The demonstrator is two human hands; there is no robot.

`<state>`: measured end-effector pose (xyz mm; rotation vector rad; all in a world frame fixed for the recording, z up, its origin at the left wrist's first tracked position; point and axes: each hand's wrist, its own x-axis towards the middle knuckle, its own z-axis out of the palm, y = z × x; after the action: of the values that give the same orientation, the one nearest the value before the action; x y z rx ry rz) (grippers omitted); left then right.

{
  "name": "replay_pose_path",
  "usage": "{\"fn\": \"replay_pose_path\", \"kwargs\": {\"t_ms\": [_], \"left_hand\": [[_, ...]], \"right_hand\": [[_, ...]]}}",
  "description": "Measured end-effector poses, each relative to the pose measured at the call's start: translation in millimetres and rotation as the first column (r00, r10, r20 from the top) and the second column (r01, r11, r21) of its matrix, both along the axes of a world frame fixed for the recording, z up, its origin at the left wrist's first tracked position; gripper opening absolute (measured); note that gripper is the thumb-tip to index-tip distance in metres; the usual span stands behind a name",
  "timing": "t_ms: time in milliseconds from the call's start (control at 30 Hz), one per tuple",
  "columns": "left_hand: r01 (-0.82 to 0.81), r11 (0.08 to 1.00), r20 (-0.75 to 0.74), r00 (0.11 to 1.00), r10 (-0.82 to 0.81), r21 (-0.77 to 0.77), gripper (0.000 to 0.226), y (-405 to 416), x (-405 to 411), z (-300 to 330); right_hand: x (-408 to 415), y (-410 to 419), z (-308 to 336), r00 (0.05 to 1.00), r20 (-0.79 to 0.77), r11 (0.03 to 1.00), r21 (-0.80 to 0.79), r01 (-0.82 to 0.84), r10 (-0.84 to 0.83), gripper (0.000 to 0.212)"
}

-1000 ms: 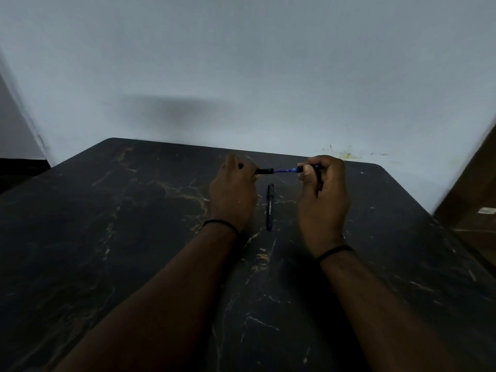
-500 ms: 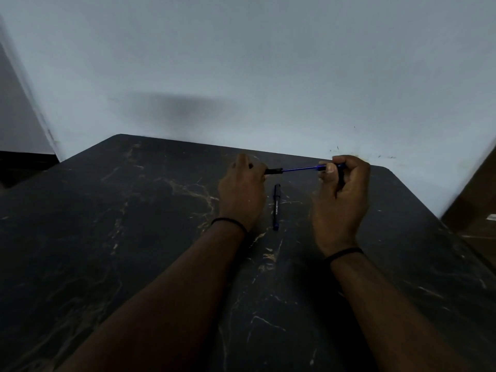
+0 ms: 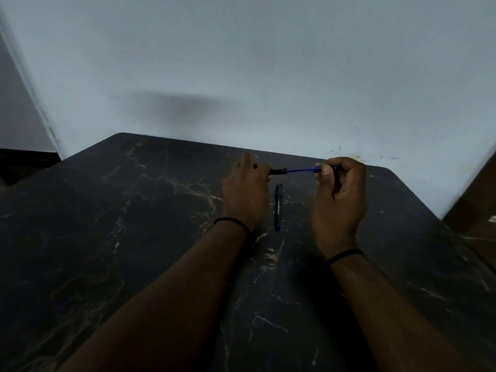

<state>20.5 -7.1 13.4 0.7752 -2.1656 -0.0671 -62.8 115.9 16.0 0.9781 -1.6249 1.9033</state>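
Left hand [image 3: 245,194]: just left of the lying pen [image 3: 278,206], back of the hand up, fingers curled round the black barrel [image 3: 277,171], of which only a short dark stub shows past the knuckles. Right hand [image 3: 339,200]: just right of the lying pen, fingers [image 3: 324,171] and thumb pinching the end of the blue refill [image 3: 300,170]. Blue refill: thin, straight, bright blue rod, held level beyond the far tip of the lying pen and above it; its left end meets the black barrel, its right end is hidden in the grip. Wall [image 3: 241,63]: pale, plain, behind everything, with small yellowish marks far right of the lying pen. Table [image 3: 134,237]: black with tan marble veining, carrying the lying pen. Lying pen: dark, slim, white print on its side, pointing away from the person, in the gap between both hands and touching neither. Wristbands: one black band on each wrist, nearer the person than the lying pen. Edges: the table's far edge runs close beyond the held parts; its rounded right corner lies right of the lying pen; broad bare table lies left of it.
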Motion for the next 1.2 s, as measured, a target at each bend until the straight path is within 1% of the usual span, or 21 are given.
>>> {"fn": "replay_pose_path", "kwargs": {"t_ms": [233,333,433,567,700,800,900,1200], "left_hand": [[0.035,0.999,0.008,0.999,-0.035,-0.008,0.014,1.8,-2.3,-0.9],[0.036,0.999,-0.001,0.999,-0.036,-0.012,0.014,4.7,-3.5,-0.8],[0.028,1.000,-0.008,1.000,-0.028,0.004,0.016,3.9,-2.6,-0.5],[0.004,1.000,-0.012,1.000,-0.004,0.029,0.017,2.1,2.1,1.1],[-0.005,0.999,-0.004,1.000,0.006,0.041,0.018,2.9,3.2,3.2],[-0.005,0.999,0.011,1.000,0.004,0.031,0.017,3.3,2.5,2.3],[0.004,1.000,-0.010,1.000,-0.004,0.027,0.015,3.1,2.2,0.9],[0.037,0.999,0.000,0.999,-0.037,-0.006,0.013,9.6,-2.6,1.2]], "right_hand": [[3.3,-0.2,-1.9,0.997,0.061,0.995,0.084,-0.059,0.054,0.008],[3.2,0.5,-2.7,0.996,0.062,0.994,0.090,-0.065,0.060,0.007],[2.1,1.9,-0.4,0.999,0.045,0.999,0.042,-0.027,0.025,0.007],[-0.2,5.4,5.4,0.999,0.046,0.996,-0.087,-0.020,0.024,0.008],[-0.7,6.7,7.9,1.000,0.023,0.991,-0.133,-0.018,0.021,0.008],[0.2,5.6,6.2,0.999,-0.001,0.994,-0.099,-0.038,0.038,0.007],[0.2,3.3,1.9,0.999,-0.015,0.998,-0.042,-0.052,0.051,0.007],[-3.6,-1.9,-8.8,0.997,0.021,0.991,0.112,-0.076,0.074,0.009]]}}
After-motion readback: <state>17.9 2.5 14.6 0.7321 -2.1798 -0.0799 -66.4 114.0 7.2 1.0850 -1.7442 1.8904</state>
